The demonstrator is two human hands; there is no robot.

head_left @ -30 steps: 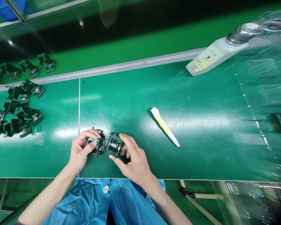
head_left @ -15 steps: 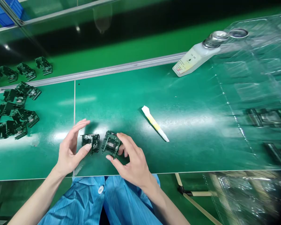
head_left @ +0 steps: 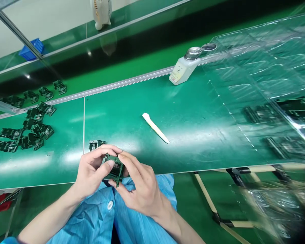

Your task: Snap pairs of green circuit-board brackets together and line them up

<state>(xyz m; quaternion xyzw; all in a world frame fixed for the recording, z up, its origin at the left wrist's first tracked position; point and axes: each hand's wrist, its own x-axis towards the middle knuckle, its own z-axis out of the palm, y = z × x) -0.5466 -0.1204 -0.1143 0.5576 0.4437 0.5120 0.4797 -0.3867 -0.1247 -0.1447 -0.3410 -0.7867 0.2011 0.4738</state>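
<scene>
Head view looks down on a person's left hand (head_left: 91, 173) and right hand (head_left: 142, 193), brought together over the near edge of a glossy green tabletop (head_left: 122, 112); between them sits a small dark-green plastic-framed circuit module (head_left: 115, 171), its metal-and-board centre mostly hidden. The left fingers curl around one side, with the thumb lying across the top; the right fingers wrap the far side, with the thumb low on the near corner; both hands are holding it firmly, and it is clear of the surface.

The module looks light and stiff, but its thin frame tabs and exposed board seem fragile; its outer frame edges look like the safest place to hold, though the smooth plastic may be slightly slippery.

A second dark-green module (head_left: 97, 145) lies on the tabletop just beyond the left hand; a loose cluster of matching modules (head_left: 33, 130) is spread further left; a white tapered plastic spatula with a pale yellow band (head_left: 155, 128) lies well to the right; beyond it stands a white plastic dispensing bottle with a metal pump top (head_left: 183, 71); a clear, crinkled plastic sheet (head_left: 256, 84) covers the right side.
</scene>
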